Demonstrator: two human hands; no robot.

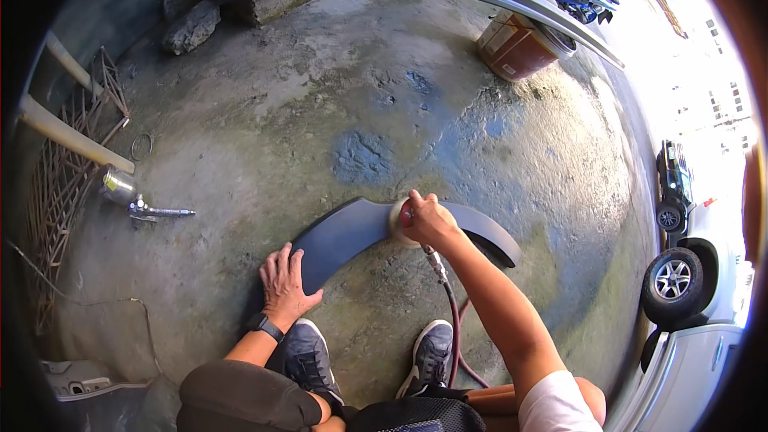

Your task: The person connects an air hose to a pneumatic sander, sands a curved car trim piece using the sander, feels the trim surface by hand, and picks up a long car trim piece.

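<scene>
Clasps air tool (406, 214) in right grip (428, 220), panel (340, 236) beneath; rests left grip (286, 284), spread, at panel's end.

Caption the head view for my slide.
Over blue-stained concrete, the left hand touches a curved dark-grey panel while the right hand holds a red hose-fed tool against it.
</scene>
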